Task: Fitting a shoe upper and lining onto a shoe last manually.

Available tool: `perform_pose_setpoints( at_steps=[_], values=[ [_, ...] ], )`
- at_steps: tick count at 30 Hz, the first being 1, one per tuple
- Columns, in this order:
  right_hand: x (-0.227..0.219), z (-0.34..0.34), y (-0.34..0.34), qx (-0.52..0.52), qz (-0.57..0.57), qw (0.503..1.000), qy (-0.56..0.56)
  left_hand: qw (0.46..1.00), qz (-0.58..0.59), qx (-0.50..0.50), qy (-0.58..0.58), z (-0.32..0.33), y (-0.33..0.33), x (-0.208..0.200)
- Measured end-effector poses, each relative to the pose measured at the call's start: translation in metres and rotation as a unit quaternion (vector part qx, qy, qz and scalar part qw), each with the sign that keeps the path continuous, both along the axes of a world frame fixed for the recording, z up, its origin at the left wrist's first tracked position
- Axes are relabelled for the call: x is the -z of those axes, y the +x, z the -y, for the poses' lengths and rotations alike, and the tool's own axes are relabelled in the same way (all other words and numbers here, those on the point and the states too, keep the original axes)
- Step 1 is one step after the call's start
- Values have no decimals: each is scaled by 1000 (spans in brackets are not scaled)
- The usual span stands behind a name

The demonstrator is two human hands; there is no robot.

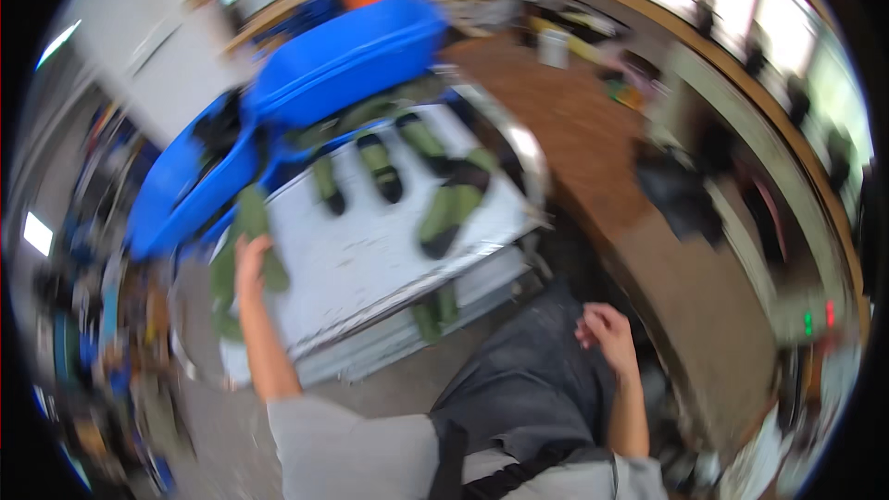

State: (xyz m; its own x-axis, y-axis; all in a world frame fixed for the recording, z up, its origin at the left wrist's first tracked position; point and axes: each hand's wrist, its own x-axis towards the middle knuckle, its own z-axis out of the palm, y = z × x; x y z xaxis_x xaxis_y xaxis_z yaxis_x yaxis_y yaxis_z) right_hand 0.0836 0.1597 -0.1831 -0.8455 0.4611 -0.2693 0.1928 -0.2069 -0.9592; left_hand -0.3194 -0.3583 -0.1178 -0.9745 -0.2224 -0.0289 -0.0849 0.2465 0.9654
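My left hand (250, 268) is over the left edge of a white-topped table (343, 264), against a group of long olive-green fabric pieces (273, 270). Blur hides whether its fingers grip one of them. My right hand (608, 329) hangs beside my dark trousers, its fingers loosely bent and apart, with nothing visible in them. Olive shoe-shaped pieces with dark toes, such as this one (378, 162), lie in a row on the far half of the table. A larger olive and dark piece (449, 213) rests near its right edge.
Two blue plastic tubs (347, 56) (199, 190) stand at the table's far and left sides; the left one holds dark material. A brown workbench (593, 157) runs along the right, with a dark cloth-like item (681, 190) by its edge. More green pieces (435, 315) show below the tabletop.
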Motion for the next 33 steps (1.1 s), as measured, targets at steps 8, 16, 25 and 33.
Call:
perform_pose_setpoints(
  at_steps=[8,16,25,33],
  values=[
    [-56,-92,2,89,-53,993,56,740,-34,394,544,-236,149,-74],
    [-41,-322,60,397,77,800,443,457,400,535,587,-497,260,5],
    [-25,-462,106,296,218,738,565,284,532,567,561,-594,293,78],
    [-16,-479,120,320,183,805,465,229,521,598,565,-603,301,84]
  ],
)
